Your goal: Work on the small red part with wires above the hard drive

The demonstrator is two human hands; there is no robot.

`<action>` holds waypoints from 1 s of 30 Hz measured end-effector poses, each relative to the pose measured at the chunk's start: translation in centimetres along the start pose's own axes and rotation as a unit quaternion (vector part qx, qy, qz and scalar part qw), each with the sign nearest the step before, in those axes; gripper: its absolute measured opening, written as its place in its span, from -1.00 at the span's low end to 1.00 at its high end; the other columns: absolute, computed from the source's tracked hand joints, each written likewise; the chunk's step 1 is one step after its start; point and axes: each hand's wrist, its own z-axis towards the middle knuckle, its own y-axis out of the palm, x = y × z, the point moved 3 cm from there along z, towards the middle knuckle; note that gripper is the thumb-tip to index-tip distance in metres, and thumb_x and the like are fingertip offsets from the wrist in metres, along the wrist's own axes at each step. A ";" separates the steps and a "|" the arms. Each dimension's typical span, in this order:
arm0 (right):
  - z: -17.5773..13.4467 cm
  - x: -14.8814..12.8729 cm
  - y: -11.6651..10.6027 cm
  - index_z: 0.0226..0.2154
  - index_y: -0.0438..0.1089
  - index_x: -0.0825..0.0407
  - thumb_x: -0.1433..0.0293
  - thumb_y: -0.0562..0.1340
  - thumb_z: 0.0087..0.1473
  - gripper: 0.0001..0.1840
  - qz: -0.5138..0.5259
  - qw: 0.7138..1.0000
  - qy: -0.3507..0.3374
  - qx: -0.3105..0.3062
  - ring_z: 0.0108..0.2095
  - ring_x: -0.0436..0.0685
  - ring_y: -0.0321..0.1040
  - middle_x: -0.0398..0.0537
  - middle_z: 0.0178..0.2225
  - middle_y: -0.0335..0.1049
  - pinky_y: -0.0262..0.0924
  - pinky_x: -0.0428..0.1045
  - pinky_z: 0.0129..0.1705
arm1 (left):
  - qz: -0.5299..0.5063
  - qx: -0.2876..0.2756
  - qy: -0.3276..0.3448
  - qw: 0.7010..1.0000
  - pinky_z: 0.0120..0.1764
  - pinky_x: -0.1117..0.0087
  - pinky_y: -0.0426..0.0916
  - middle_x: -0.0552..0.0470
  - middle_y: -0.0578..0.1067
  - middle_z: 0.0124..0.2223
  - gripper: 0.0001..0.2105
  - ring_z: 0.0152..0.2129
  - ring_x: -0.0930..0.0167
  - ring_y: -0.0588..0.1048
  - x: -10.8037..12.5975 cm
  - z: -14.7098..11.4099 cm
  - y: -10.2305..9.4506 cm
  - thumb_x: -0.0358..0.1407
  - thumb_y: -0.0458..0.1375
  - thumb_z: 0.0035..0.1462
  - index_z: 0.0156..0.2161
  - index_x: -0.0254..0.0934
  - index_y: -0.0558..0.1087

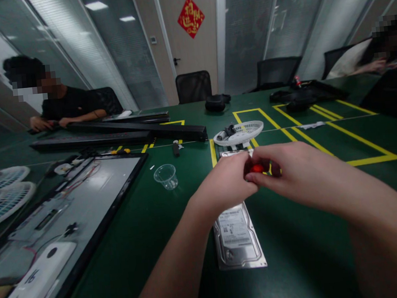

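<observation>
My left hand (227, 180) and my right hand (289, 166) meet fingertip to fingertip above the table. A small red object (257, 168) shows between them, and its kind is hidden by the fingers. My right thumb and fingers curl closed around it. The left fingers are bent closed against the same spot, but their tips are mostly covered. Beneath my hands a silver hard drive (237, 241) lies flat, label up, its far part hidden by my left hand. Just beyond the hands, the edge of another silver item (232, 153) peeks out.
A clear plastic cup (166, 176) stands left of my hands. Further left lies an opened flat panel (94, 196) with a white device (39, 281) on it. Behind are a white basket (249, 132) and long black bars (140, 126). One person (71, 102) sits back left, another (365, 58) right.
</observation>
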 end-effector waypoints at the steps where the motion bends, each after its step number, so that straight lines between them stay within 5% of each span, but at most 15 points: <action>1: 0.0 -0.1 -0.1 -0.11 0.62 -0.07 0.26 0.32 0.30 -0.82 0.010 1.000 -0.009 0.000 -0.36 0.20 0.52 0.00 -0.20 0.67 0.23 0.06 -0.36 | -0.001 0.001 0.002 1.000 -0.06 0.18 0.51 -0.13 0.67 -0.04 -0.73 -0.14 0.20 0.62 -0.1 0.0 0.0 -0.47 0.20 0.06 -0.10 -0.28 0.53; 6: 0.1 -0.6 -0.3 -0.18 0.59 -0.08 0.49 0.27 0.24 -0.80 0.041 0.998 -0.051 -0.013 -0.30 0.17 0.52 -0.06 -0.19 0.66 0.25 0.04 -0.28 | -0.013 0.015 -0.002 1.000 -0.05 0.17 0.52 -0.16 0.67 0.00 -0.68 -0.10 0.18 0.62 -0.3 -0.1 0.0 -0.46 0.22 0.07 -0.02 -0.30 0.51; 13: 0.1 0.1 0.1 -0.17 0.62 -0.05 0.21 0.34 0.30 -0.80 -0.012 1.000 0.017 -0.013 -0.42 0.18 0.47 0.00 -0.27 0.65 0.15 0.06 -0.40 | -0.002 -0.008 0.005 1.000 -0.03 0.20 0.51 -0.12 0.68 -0.01 -0.71 -0.11 0.21 0.63 0.0 0.0 0.0 -0.49 0.21 0.06 -0.07 -0.29 0.55; 21: 0.1 -0.4 0.0 -0.15 0.58 -0.11 0.46 0.26 0.25 -0.79 0.044 0.997 -0.058 -0.011 -0.26 0.18 0.53 -0.08 -0.18 0.65 0.24 0.04 -0.27 | -0.004 0.019 -0.006 1.000 -0.07 0.22 0.51 -0.14 0.67 0.02 -0.65 -0.09 0.19 0.63 -0.1 -0.1 0.0 -0.49 0.24 0.06 -0.01 -0.29 0.51; 30: 0.1 0.2 0.2 -0.14 0.62 -0.06 0.24 0.35 0.29 -0.82 0.002 1.000 0.000 0.005 -0.38 0.18 0.48 -0.01 -0.24 0.65 0.20 0.06 -0.36 | -0.018 0.000 0.015 1.000 -0.08 0.22 0.50 -0.11 0.68 -0.03 -0.71 -0.14 0.23 0.63 -0.2 0.0 0.2 -0.50 0.19 0.08 -0.07 -0.30 0.55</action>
